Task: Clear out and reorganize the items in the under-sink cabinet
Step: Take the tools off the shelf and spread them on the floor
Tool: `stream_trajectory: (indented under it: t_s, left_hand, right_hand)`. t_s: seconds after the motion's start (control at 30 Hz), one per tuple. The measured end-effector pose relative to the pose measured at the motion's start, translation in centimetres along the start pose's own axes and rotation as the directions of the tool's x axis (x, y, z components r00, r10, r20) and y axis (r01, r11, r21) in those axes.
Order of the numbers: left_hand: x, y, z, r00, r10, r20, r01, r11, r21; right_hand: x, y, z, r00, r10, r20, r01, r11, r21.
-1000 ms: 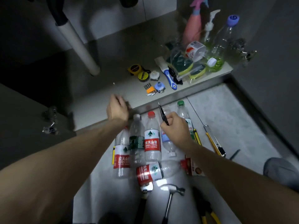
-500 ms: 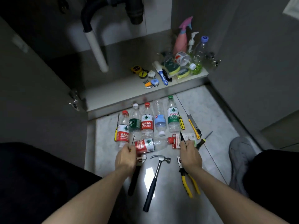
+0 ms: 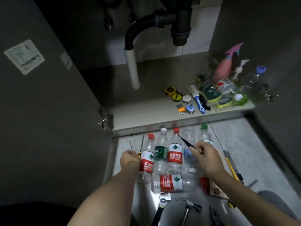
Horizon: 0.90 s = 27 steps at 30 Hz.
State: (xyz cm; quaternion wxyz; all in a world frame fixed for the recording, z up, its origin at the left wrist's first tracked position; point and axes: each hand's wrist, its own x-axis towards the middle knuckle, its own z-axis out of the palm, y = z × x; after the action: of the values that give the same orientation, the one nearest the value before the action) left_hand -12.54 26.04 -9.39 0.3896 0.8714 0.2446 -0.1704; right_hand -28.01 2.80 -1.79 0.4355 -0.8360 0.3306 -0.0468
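My left hand (image 3: 129, 158) is closed around a thin metal rod (image 3: 130, 144) that sticks up from the fist, beside a yellow-handled screwdriver (image 3: 141, 146) lying on the floor. My right hand (image 3: 205, 156) pinches a slim black pointed tool (image 3: 185, 140) that points up-left over the bottles. Several plastic water bottles (image 3: 175, 152) lie side by side on the tiled floor in front of the open under-sink cabinet (image 3: 146, 111). One more bottle (image 3: 171, 183) lies crosswise below them.
On the cabinet floor lie tape measures (image 3: 170, 91), an orange bit set (image 3: 181, 109), a blue-handled brush (image 3: 199, 103), sponges, a pink spray bottle (image 3: 224, 69) and a green soap bottle (image 3: 244, 93). A white drain pipe (image 3: 132, 69) stands at the middle. A hammer (image 3: 189, 209), wrench and utility knife (image 3: 232, 165) lie on the floor.
Both hands rose from near the hammer and pliers to over the bottle row, each still holding its thin tool. The view tilted up toward the drain pipes.
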Motion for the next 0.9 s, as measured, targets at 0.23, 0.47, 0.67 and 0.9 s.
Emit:
stream_trajectory:
  t_s: [0.23, 0.47, 0.67, 0.9]
  left_hand:
    - [7.2, -1.1, 2.7, 1.000, -0.005, 0.007, 0.004, 0.995, 0.097]
    - [6.3, -0.9, 3.8, 0.997, 0.082, -0.010, -0.077, 0.969, 0.234]
    - [1.0, 2.2, 2.4, 0.864, 0.474, -0.170, -0.424, 0.867, 0.264]
    - [-5.6, 5.8, 7.5, 0.710, 0.693, 0.125, -0.705, 0.699, 0.122]
  right_hand:
    - [2.3, 2.8, 4.0, 0.984, 0.008, 0.177, -0.057, 0.960, 0.273]
    - [4.0, 7.4, 0.5, 0.991, 0.049, -0.128, -0.045, 0.998, 0.031]
    - [7.8, 12.0, -2.5, 0.865, 0.377, -0.331, -0.342, 0.926, 0.159]
    - [11.4, 13.3, -2.3, 0.783, 0.518, -0.345, -0.559, 0.829, -0.024]
